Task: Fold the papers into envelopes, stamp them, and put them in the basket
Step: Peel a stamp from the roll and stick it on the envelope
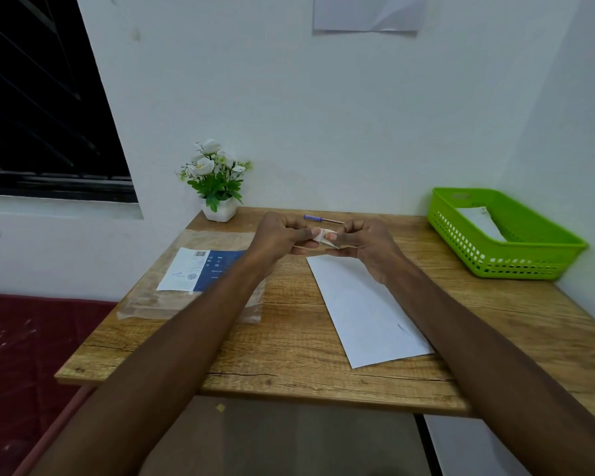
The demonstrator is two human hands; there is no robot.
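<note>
A folded white paper envelope [364, 310] lies flat on the wooden table [289, 355], right of centre. Above its far end, my left hand [282, 237] and my right hand [364, 242] meet and both pinch a small pale stamp [320, 235] between their fingertips. A green plastic basket [529, 255] stands at the table's far right, with one white folded envelope [480, 221] inside it.
A clear plastic paper pack [189, 290] with a blue and white label lies on the table's left side. A white pot of artificial flowers [219, 187] stands at the back left. A purple pen [318, 218] lies near the wall behind my hands.
</note>
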